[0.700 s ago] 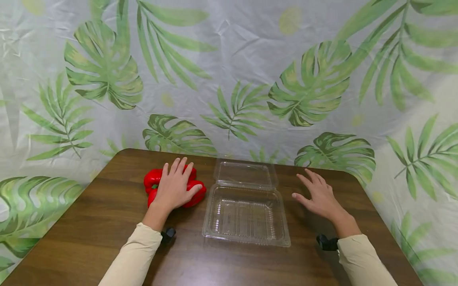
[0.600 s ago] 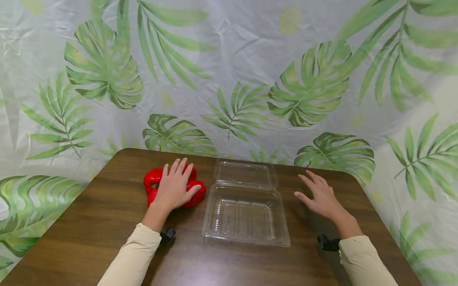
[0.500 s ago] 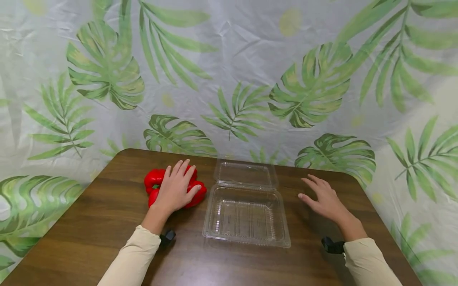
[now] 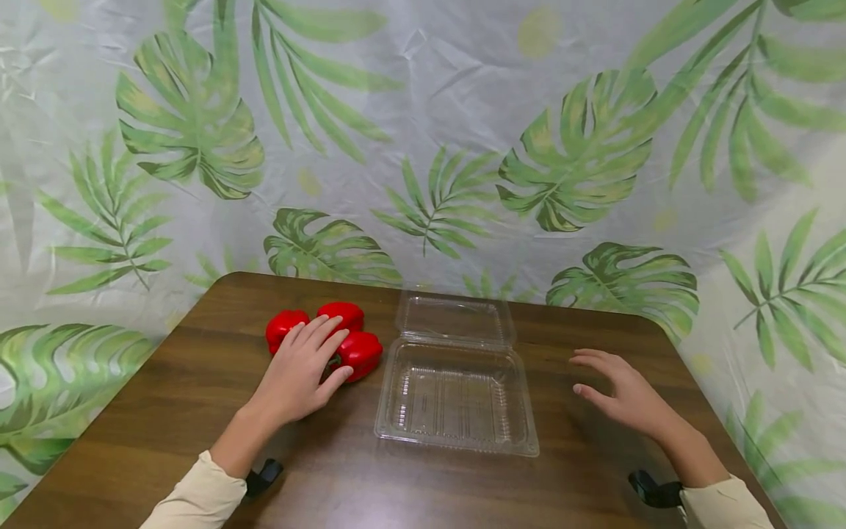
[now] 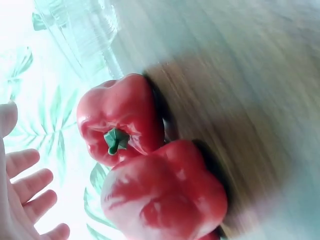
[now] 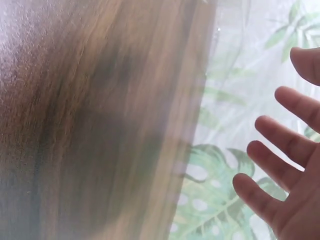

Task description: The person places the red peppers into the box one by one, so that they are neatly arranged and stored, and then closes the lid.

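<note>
Red bell peppers sit grouped on the left of the table, among them a left one (image 4: 283, 328), a back one (image 4: 344, 314) and a right one (image 4: 362, 354) whose green stem (image 5: 116, 140) shows in the left wrist view. My left hand (image 4: 297, 371) hovers over the near side of the group, fingers extended, and hides part of it. The left wrist view has its fingers apart from the peppers. A clear plastic clamshell container (image 4: 456, 433) stands right of them with its lid (image 4: 456, 321) laid back. Farther right, my right hand (image 4: 624, 393) is held above the table, fingers loosely spread, holding nothing.
The brown wooden table (image 4: 396, 492) has rounded far corners. Behind its far edge hangs a pale curtain (image 4: 449, 95) printed with green leaves. A black band with a small device (image 4: 264, 476) is on the left wrist, and a similar one (image 4: 651, 488) is on the right.
My left hand has drawn back toward me and a little left, uncovering more of the peppers. The right hand has moved right and nearer. Peppers and container stay put.
</note>
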Demonstrator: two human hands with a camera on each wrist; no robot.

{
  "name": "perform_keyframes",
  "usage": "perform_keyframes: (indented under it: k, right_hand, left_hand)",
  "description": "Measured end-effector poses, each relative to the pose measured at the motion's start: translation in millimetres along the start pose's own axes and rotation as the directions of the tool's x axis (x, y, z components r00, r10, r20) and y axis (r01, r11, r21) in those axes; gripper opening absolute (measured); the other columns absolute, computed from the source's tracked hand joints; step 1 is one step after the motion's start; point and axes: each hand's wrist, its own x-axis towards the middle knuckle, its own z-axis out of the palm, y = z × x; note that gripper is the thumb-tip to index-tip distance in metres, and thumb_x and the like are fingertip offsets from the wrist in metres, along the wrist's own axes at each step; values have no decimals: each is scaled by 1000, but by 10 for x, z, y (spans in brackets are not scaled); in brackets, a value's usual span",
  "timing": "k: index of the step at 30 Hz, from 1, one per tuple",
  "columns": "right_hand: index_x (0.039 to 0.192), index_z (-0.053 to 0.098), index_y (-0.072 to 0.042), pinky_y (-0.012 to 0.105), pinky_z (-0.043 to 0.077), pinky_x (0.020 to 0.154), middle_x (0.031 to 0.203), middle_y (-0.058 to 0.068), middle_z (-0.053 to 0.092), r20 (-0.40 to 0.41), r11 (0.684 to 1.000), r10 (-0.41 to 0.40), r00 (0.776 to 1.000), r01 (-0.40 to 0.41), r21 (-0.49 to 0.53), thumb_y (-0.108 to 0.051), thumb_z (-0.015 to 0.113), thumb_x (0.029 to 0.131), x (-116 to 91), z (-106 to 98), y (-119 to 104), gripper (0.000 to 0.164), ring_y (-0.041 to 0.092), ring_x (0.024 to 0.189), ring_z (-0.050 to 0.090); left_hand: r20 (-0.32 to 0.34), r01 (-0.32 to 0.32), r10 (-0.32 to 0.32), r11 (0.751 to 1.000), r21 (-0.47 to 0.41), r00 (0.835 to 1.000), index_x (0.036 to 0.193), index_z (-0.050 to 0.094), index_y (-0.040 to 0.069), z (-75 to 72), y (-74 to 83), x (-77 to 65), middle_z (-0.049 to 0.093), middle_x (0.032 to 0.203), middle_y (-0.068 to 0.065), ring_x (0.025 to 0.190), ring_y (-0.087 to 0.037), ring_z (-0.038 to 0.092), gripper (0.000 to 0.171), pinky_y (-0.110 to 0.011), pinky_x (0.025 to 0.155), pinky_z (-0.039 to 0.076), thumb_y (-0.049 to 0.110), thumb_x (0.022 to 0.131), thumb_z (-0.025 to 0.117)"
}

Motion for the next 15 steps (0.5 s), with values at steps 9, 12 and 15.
perform_keyframes:
  k: [9, 12, 15]
  right_hand:
    - [129, 60, -4, 65, 44, 92, 137, 22, 55, 10, 999, -47, 999, 47, -1, -17, 74, 87, -17, 42, -132, 46, 46, 123, 52]
    - [131, 59, -6, 65, 44, 92, 138, 20, 55, 26, 998, -55, 998, 55, 12, -17, 74, 88, -15, 68, -180, 47, 45, 124, 51]
    - [133, 58, -8, 65, 45, 92, 139, 19, 55, 35, 998, -66, 997, 65, 22, -17, 74, 87, -15, 94, -224, 49, 45, 125, 52]
  left_hand:
    - [-9, -29, 29, 999, 28, 1000, 131, 61, 6, -55, -14, -81, 55, 143, -17, 130, -38, 51, 59, -59, 107, 42, 39, 84, 72]
    - [-6, -42, 42, 999, 18, 999, 131, 62, 6, -56, -11, -98, 56, 142, -17, 130, -38, 52, 60, -58, 107, 44, 39, 83, 73]
    - [-7, -53, 53, 998, 14, 999, 131, 62, 6, -50, -8, -113, 56, 142, -17, 130, -37, 53, 60, -57, 107, 44, 39, 83, 74]
